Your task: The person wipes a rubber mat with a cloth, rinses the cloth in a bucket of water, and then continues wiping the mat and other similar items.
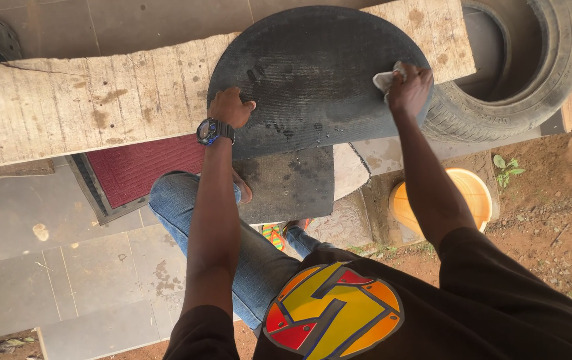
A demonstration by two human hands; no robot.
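The black rubber mat (313,80) lies across a rough wooden bench (86,100), its rounded end on the plank and its straight end hanging over the near edge toward the person's raised knee in blue jeans (186,200). Its surface is dusty, with darker wet patches in the middle.

The left hand (229,107) rests on the mat's left edge, fingers (245,105) curled loosely down against the rubber, pressing on it rather than gripping it; a dark wristwatch (211,131) sits on that wrist. The right hand (409,87) is at the mat's right edge, fingers clenched around a small white cloth (386,79) that pokes out toward the middle of the mat and touches its surface. So the mat spans the gap between the two hands, under both of them.

Beyond the bench on the right a worn tyre (499,100) lies flat, just beside the mat's right edge. Below the right forearm a yellow bucket (466,193) stands on the bare earth. A red doormat (139,170) lies on the grey floor tiles (66,280) under the bench, left of the knee.
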